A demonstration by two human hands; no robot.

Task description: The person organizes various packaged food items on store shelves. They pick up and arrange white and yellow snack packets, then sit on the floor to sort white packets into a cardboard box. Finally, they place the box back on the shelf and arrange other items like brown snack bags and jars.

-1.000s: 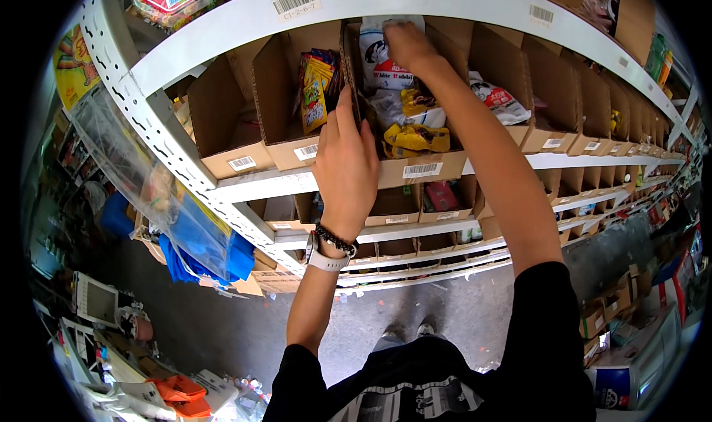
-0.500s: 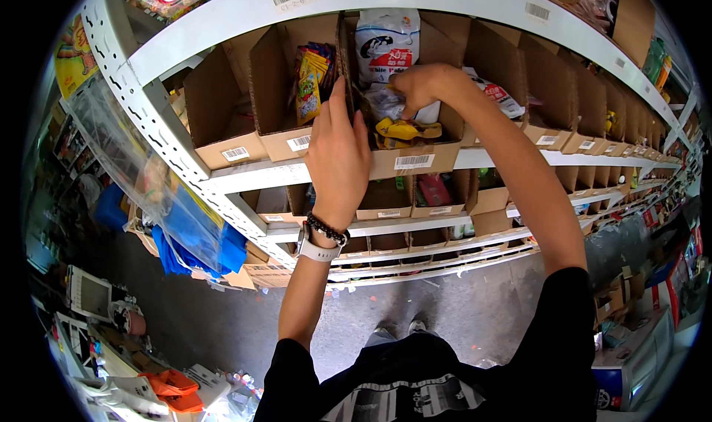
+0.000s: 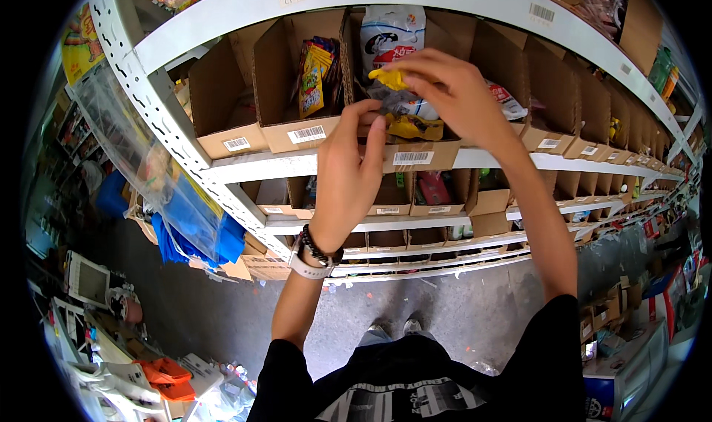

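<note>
My right hand (image 3: pixel 467 99) is raised over an open cardboard bin (image 3: pixel 437 155), its fingertips pinching a small crumpled yellow packet (image 3: pixel 391 78). My left hand (image 3: pixel 348 173) is at the bin's front left corner, thumb and forefinger apart and bent, with nothing visible between them. A white candy bag (image 3: pixel 393 33) stands at the back of that bin, partly covered by my right fingers. In front of it lie a clear and white plastic bag (image 3: pixel 419 109) and a yellow-brown packet (image 3: pixel 415 127) along the front wall.
The bin to the left holds colourful flat packets (image 3: pixel 313 81). To the right, another bin has a white and red bag (image 3: pixel 507 100). A white shelf beam (image 3: pixel 259 167) runs under the bins, and a perforated white post (image 3: pixel 141 88) rises at left.
My right hand has lifted out of the bin with the yellow packet. My left hand has shifted right, its straight fingers now bent near the bin's corner.
</note>
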